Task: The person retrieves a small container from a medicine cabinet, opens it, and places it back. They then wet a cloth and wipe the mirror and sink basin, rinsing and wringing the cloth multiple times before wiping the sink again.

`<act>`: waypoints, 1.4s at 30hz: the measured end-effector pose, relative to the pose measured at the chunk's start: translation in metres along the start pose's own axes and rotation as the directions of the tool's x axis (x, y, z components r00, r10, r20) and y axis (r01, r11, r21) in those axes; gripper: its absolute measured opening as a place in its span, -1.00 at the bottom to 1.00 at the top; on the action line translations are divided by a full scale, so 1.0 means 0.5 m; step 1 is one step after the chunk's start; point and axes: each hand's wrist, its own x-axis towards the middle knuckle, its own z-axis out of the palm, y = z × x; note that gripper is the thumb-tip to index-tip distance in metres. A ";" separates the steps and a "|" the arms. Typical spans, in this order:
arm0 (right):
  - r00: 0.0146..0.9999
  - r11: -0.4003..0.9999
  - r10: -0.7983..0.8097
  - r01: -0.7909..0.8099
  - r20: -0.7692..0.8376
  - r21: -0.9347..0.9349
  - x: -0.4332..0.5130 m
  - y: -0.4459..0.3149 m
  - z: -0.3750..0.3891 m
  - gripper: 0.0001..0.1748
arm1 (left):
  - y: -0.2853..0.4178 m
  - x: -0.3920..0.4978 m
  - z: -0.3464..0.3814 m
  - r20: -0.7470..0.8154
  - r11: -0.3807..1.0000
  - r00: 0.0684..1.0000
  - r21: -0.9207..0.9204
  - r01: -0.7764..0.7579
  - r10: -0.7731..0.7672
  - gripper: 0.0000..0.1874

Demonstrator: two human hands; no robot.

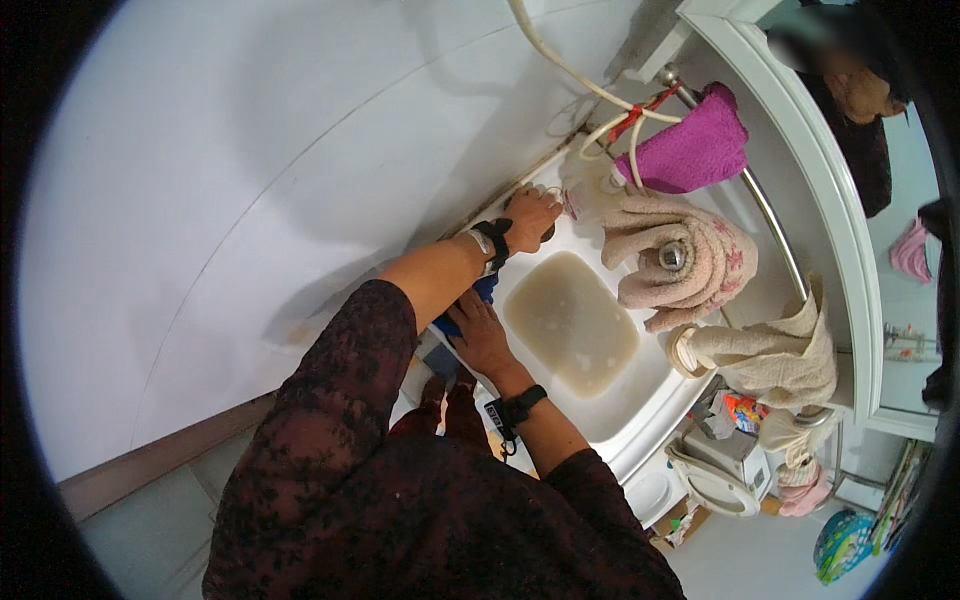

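My left hand reaches to the back left corner of a white washbasin. Its fingers curl over a small dark object that the hand mostly hides; whether it is gripped I cannot tell. My right hand holds a blue cloth on the near left rim, partly under the left forearm. Cloudy greyish water stands in the bowl. A beige towel wraps the tap, leaving its metal knob showing.
A white wall runs along the left. A purple cloth and a cream towel hang on a metal rail under a framed mirror. A cream hose hangs above the basin. The toilet is at lower right.
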 end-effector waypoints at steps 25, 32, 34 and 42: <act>0.985 0.954 0.076 -0.118 -0.157 -0.276 0.116 0.164 -0.116 -0.19 | 0.036 -0.453 -0.157 0.107 0.766 0.889 -0.468 0.440 -0.446 -0.26; 0.974 0.944 0.118 -0.171 -0.195 -0.281 0.159 0.212 -0.132 -0.19 | 0.021 -0.414 -0.107 -0.078 0.879 0.926 -0.354 0.320 -0.368 -0.27; 0.969 0.952 0.117 -0.173 -0.219 -0.254 0.165 0.218 -0.131 -0.20 | 0.019 -0.400 -0.094 0.002 0.894 0.941 -0.311 0.323 -0.339 -0.27; 0.942 0.971 0.176 -0.214 -0.287 -0.109 0.182 0.217 -0.124 -0.22 | 0.043 -0.411 -0.065 -0.088 0.929 0.940 -0.206 0.306 -0.329 -0.31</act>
